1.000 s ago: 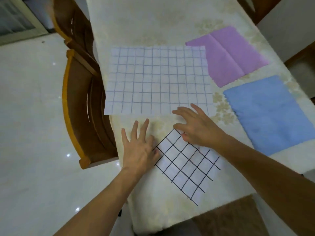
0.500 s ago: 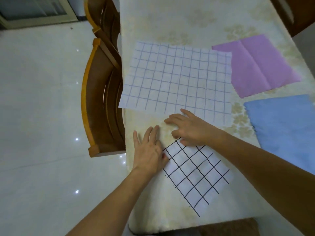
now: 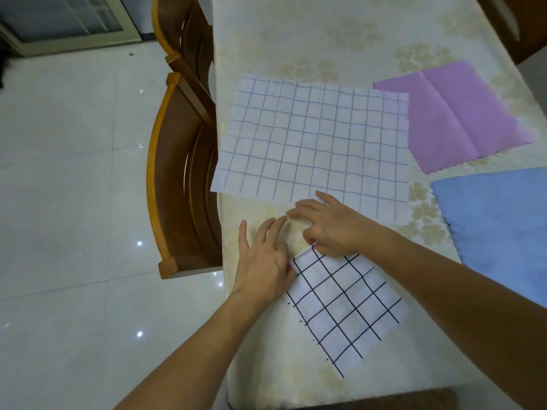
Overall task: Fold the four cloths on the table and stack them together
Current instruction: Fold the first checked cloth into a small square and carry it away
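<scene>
folded check cloth under both hands, three cloths still flat

left hand (image 3: pixel 262 272) lies flat, fingers straight and spread, pointing away from the body; the thumb side touches the left edge of the small black-check cloth (image 3: pixel 344 310). nothing gripped. right hand (image 3: pixel 328 227) sits on the far corner of the same cloth, long fingers stretched toward the big cloth, thumb tucked under at the corner. may be a pinch on that corner, cannot tell.

risks, as judged from here:
- the black-check cloth lies skewed, one corner toward the body, near the table's (image 3: pixel 296 34) front edge. a sideways drag could spring the fold or push it off the edge.
- right fingertips are just at the near edge of the large blue-check cloth (image 3: pixel 310 146). its left side hangs slightly past the table edge, above the chair (image 3: pixel 180 179); a careless tug could slide it off.
- the tablecloth looks smooth, so thin cloths may skid rather than crease.

how the cloths look:
- black-check: small, thicker-looking, bold dark grid, seemingly already folded.
- blue-check: widest, thin, flat, faint old crease lines, overlapping the left edge of the purple cloth (image 3: pixel 461 119).
- purple: flat, one sharp crease down the middle, pinked lower edge.
- blue cloth (image 3: pixel 497 232): fuzzy, flat, right of the hands, partly out of frame.
</scene>
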{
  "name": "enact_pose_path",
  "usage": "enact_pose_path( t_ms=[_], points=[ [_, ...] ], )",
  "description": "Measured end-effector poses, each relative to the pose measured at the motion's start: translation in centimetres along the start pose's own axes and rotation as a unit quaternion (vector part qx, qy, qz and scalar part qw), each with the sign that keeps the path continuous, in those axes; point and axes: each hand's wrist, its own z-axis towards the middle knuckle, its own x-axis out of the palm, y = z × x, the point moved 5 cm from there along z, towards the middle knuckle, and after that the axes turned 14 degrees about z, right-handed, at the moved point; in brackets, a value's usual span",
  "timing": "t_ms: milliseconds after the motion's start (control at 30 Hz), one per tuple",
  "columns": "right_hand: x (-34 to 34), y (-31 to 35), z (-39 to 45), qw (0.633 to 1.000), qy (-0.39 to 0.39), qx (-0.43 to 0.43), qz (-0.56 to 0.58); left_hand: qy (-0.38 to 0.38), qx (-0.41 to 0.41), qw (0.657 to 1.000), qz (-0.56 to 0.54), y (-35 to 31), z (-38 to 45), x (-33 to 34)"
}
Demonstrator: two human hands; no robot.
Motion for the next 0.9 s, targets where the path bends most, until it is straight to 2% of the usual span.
enact_pose_path(
  t_ms=[167,333,433,600,900],
  points=[
    [-0.6,0.1,-0.2,0.999,-0.026,-0.01,-0.022,0.021,-0.019,1.0,0.008,0.5,0.6,0.5],
    [-1.2,-0.5,-0.9,1.0,-0.027,0.011,0.0,0.0,-0.011,1.0,0.009,0.9,0.9,0.0],
    [-1.4,-0.6,-0.9,0.998,-0.051,0.001,-0.036,-0.006,-0.005,1.0,0.011,1.5,1.2,-0.6],
    [-4.5,-0.5,-0.8,0.987,-0.133,0.014,-0.085,-0.033,-0.045,0.998,-0.005,4.4,3.3,-3.8],
    [-15.5,0.4,-3.9,0.935,-0.332,0.04,-0.115,-0.196,-0.051,0.979,0.004,7.2,6.3,-14.2]
  ],
)
